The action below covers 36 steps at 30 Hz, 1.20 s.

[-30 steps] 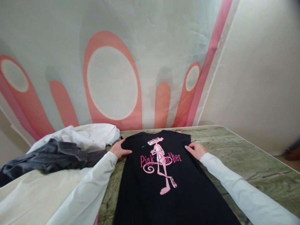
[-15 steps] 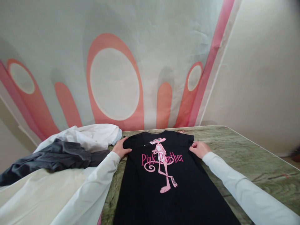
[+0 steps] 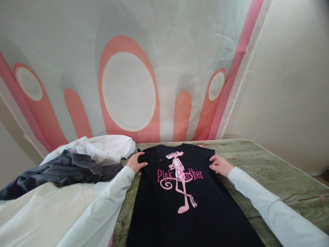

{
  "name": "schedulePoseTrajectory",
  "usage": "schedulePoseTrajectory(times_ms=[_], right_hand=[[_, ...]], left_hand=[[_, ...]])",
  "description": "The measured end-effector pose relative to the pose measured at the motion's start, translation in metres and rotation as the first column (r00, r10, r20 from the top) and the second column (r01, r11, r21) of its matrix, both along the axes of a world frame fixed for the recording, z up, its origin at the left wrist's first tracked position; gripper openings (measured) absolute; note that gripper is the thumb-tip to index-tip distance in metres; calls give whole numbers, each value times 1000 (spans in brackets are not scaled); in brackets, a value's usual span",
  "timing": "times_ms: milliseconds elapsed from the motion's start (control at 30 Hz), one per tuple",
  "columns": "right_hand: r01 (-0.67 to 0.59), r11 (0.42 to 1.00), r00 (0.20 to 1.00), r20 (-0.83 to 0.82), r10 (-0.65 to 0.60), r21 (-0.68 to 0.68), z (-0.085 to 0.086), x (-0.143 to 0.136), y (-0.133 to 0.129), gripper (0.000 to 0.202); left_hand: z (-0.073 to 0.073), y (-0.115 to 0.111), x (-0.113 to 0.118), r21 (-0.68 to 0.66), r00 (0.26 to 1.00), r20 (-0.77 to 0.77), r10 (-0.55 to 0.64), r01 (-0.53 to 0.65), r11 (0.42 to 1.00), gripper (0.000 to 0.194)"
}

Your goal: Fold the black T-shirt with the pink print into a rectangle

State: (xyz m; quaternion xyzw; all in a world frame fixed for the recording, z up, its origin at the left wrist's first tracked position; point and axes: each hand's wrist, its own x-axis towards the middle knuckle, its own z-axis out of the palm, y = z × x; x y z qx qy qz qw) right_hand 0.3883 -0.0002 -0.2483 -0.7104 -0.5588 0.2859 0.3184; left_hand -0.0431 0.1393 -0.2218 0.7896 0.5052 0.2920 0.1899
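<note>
A black T-shirt lies spread flat, neckline toward the wall. Its print is a standing pink cartoon panther with the words "Pink Panther" across it. At the left sleeve, my left hand grips the edge between thumb and fingers. My right hand pinches the right sleeve edge, fingers curled. Both hands sit at about the same height on the shirt. The bottom hem is out of view below.
The shirt lies on a wood-patterned table with a rounded far corner. To the left is a heap of clothes: a white garment, a dark grey garment and a cream garment. A wall with a pink-and-grey printed sheet rises behind.
The whole view has shifted slightly, so things appear a little further right. Both hands stay at the sleeves; the right fingers have shifted slightly on the sleeve edge.
</note>
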Motion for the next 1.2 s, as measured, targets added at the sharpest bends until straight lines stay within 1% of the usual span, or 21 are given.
schedulePoseTrajectory(times_ms=[67, 133, 233, 333, 433, 467, 500, 533, 567, 600, 633, 667, 733, 767, 800, 867, 900, 967, 1033, 1133, 1200], right_hand=[[-14, 1000, 991, 135, 10, 28, 1, 4, 0, 24], [-4, 997, 960, 279, -18, 76, 2, 7, 1, 23], [16, 996, 918, 392, -51, 91, 2, 10, 1, 22], [37, 996, 885, 459, -73, 87, 6, 7, -2, 21], [50, 990, 837, 535, -116, 135, 23, -8, -10, 20], [21, 990, 829, 550, -97, 142, 32, -18, -16, 19], [-44, 990, 834, 551, -37, 132, 43, -31, -23, 19], [-146, 984, 845, 531, 69, 105, 55, -47, -32, 17], [-257, 963, 849, 494, 188, 75, 67, -66, -43, 16], [-388, 921, 830, 450, 330, 41, 77, -87, -56, 15], [-511, 859, 788, 409, 461, 16, 86, -109, -70, 14], [-613, 790, 732, 383, 563, 8, 92, -132, -84, 12], [-785, 619, 576, 381, 723, 14, 94, -177, -107, 17], [-845, 534, 498, 420, 759, 36, 91, -198, -115, 17], [-882, 470, 430, 468, 772, 36, 86, -218, -120, 15], [-920, 392, 327, 538, 777, -8, 76, -251, -121, 13], [-925, 379, 296, 557, 776, -37, 72, -265, -118, 18], [-899, 432, 316, 575, 755, -72, 67, -286, -111, 23], [-858, 506, 373, 568, 734, -90, 65, -298, -106, 25], [-802, 585, 447, 529, 721, -121, 65, -304, -105, 20], [-778, 613, 474, 510, 718, -140, 68, -303, -107, 15]], left_hand=[[0, -1, 1, 53, 1000, -23, 16, -15, 999, 50], [-2, -3, 4, 115, 999, -34, 22, -18, 993, 47], [-4, -4, 7, 148, 1000, -11, 15, -13, 989, 43], [-6, -4, 8, 58, 995, 88, 40, -45, 997, 42], [-7, -3, 7, -51, 982, 179, 61, -53, 997, 50], [-8, -3, 6, -68, 978, 201, 61, -48, 997, 52], [-9, -3, 6, -80, 974, 219, 56, -39, 996, 54], [-9, -4, 7, -94, 969, 240, 54, -32, 995, 54], [-11, -4, 7, -117, 962, 265, 57, -26, 993, 54], [-12, -5, 7, -151, 955, 291, 61, -17, 988, 55], [-13, -6, 8, -189, 947, 313, 67, -7, 982, 55], [-14, -7, 9, -224, 941, 331, 74, 2, 975, 55], [-16, -7, 9, -253, 937, 339, 85, 4, 967, 55], [-17, -7, 9, -241, 941, 327, 85, -4, 971, 54], [-17, -6, 9, -213, 948, 308, 84, -17, 977, 52], [-17, -5, 7, -135, 963, 258, 74, -40, 990, 49], [-17, -5, 6, -92, 971, 230, 66, -45, 995, 48], [-16, -4, 5, -19, 982, 182, 49, -47, 999, 44], [-16, -4, 5, 24, 988, 152, 39, -43, 999, 41], [-16, -3, 5, 43, 991, 129, 31, -36, 998, 35], [-17, -3, 5, 52, 993, 112, 26, -32, 998, 32]])
